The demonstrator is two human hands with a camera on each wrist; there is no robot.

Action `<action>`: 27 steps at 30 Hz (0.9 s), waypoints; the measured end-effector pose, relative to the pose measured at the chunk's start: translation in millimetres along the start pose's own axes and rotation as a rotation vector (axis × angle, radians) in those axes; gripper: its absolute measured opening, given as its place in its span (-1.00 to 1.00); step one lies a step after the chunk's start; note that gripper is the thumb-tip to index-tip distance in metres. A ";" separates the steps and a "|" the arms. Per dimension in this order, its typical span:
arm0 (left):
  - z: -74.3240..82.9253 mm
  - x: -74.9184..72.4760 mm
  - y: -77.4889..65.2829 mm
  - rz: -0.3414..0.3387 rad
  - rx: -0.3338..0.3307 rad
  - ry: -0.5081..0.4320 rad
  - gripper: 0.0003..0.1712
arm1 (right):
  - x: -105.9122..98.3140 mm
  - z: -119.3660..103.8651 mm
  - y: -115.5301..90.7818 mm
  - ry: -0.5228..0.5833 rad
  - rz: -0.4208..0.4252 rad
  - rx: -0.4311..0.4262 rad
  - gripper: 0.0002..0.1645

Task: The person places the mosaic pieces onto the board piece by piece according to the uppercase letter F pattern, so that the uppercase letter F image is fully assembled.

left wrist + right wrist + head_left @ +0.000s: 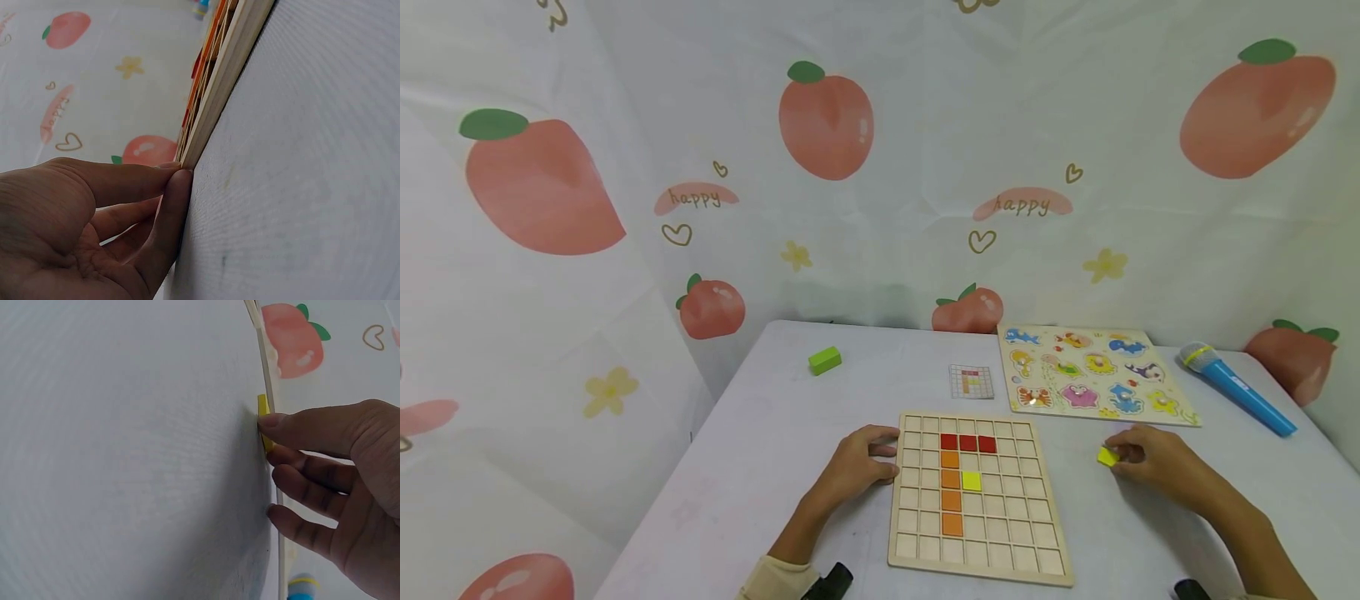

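Observation:
A wooden grid board (pixel 925 570) lies on the white table. In its cells sit a row of red tiles (pixel 967 443), a column of orange tiles (pixel 951 500) and one yellow tile (pixel 972 482). My left hand (pixel 857 462) rests at the board's left side; in the left wrist view, thumb and finger of this hand (pixel 119 225) touch the board edge (pixel 215 94). Right of the board, my right hand (pixel 1165 467) pinches another yellow tile (pixel 1107 457) low over the table. The right wrist view shows that tile (pixel 262 404) under the thumb, its other fingers loosely bent.
Behind the grid board lies a small pattern card (pixel 972 382). An animal puzzle board (pixel 1105 414) is at the back right, beside a blue microphone (pixel 1247 392). A green block (pixel 824 361) stands at the back left. A printed cloth (pixel 880 242) hangs behind the table.

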State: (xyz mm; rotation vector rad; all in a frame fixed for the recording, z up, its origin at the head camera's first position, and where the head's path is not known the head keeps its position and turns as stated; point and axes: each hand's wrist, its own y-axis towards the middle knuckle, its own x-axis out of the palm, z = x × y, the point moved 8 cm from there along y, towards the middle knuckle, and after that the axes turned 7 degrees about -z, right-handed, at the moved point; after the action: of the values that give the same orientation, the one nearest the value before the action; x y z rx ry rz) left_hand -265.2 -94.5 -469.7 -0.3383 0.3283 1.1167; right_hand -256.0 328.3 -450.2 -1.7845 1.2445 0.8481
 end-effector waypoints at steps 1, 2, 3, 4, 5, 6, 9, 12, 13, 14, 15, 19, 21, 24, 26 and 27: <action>0.1 0.1 0.0 0.000 0.000 0.000 -0.35 | -0.4 -0.1 -0.1 0.000 -0.001 0.005 -0.60; 0.2 0.1 -0.1 -0.001 0.001 -0.002 -0.35 | -0.2 0.0 -0.2 0.000 -0.004 0.006 -0.60; 0.1 0.5 -0.1 -0.002 -0.002 -0.003 -0.36 | -0.1 0.1 -0.3 0.001 -0.005 0.006 -0.60; 0.1 0.5 -0.1 -0.002 -0.001 -0.004 -0.36 | -0.1 0.0 -0.4 0.000 -0.005 0.003 -0.60; 0.2 0.4 -0.1 -0.002 -0.001 -0.003 -0.35 | 0.0 -0.1 -0.4 0.000 -0.005 0.002 -0.60; 0.3 0.4 -0.2 -0.003 0.000 -0.003 -0.35 | 0.1 -0.3 -0.5 0.000 -0.006 -0.001 -0.60; 0.9 -0.2 -0.7 -0.003 0.005 -0.009 -0.35 | 0.6 -1.2 -0.3 0.008 -0.001 -0.009 -0.61; 1.8 -0.9 -1.3 -0.002 0.012 -0.020 -0.34 | 2.4 -3.0 0.2 0.013 0.002 -0.024 -0.61; 1.8 -1.1 -1.3 -0.001 0.012 -0.022 -0.34 | 3.1 -3.6 0.4 0.015 0.005 -0.025 -0.61; 1.7 -1.2 -1.3 -0.001 0.012 -0.024 -0.34 | 3.7 -4.8 0.4 0.015 0.007 -0.031 -0.61; 1.8 -1.3 -1.2 -0.001 0.014 -0.024 -0.34 | 4.1 -6.6 0.3 0.013 0.012 -0.039 -0.61; 1.2 -1.4 -0.7 0.001 0.001 -0.016 -0.34 | 5.3 -16.0 -0.7 0.004 0.033 -0.065 -0.61; 1.4 -1.4 -0.7 0.001 0.003 -0.021 -0.34 | 6.5 -21.6 -1.5 0.002 0.042 -0.081 -0.62; 1.2 -1.6 -1.2 0.000 0.000 -0.038 -0.34 | 8.8 -31.1 -2.9 0.005 0.052 -0.113 -0.63; 1.5 -1.6 -1.5 -0.002 0.005 -0.047 -0.34 | 10.7 -37.7 -3.6 0.008 0.053 -0.136 -0.64; 1.1 -1.5 -1.5 -0.003 0.001 -0.047 -0.34 | 11.1 -41.3 -3.8 0.008 0.055 -0.149 -0.65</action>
State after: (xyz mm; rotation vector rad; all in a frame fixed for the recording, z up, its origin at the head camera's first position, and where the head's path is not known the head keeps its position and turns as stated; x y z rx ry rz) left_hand -264.4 -95.8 -467.9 -0.3111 0.2862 1.1201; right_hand -245.5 288.0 -439.5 -1.8797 1.2693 0.9882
